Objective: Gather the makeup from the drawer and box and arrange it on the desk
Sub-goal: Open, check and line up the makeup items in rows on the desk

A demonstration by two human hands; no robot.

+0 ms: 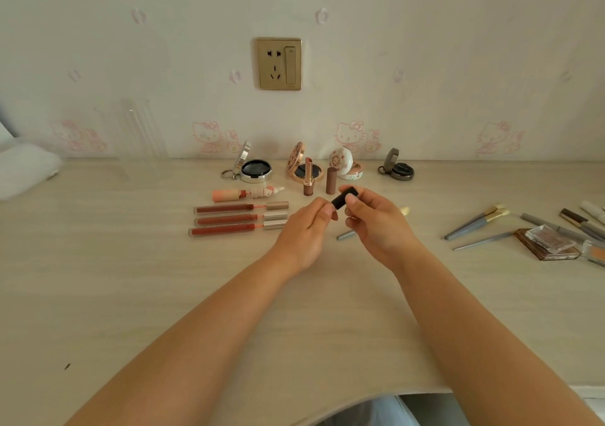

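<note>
Both hands meet above the middle of the desk (131, 294) on a small black lipstick tube (343, 198). My right hand (376, 226) grips its upper end and my left hand (306, 232) pinches its lower end. Behind them an open lipstick (308, 176) and its brown cap (331, 180) stand upright. Three red lip gloss tubes (229, 219) lie in a row at the left, with a peach tube (242, 193) above them. Open compacts (256, 170) line the wall.
Several grey makeup brushes (478, 222) lie at the right, one partly hidden under my right hand. Eyeshadow palettes (546, 240) and pencils (579, 219) sit at the far right edge. A white cloth (26, 170) lies far left. A wall socket (279, 63) is above.
</note>
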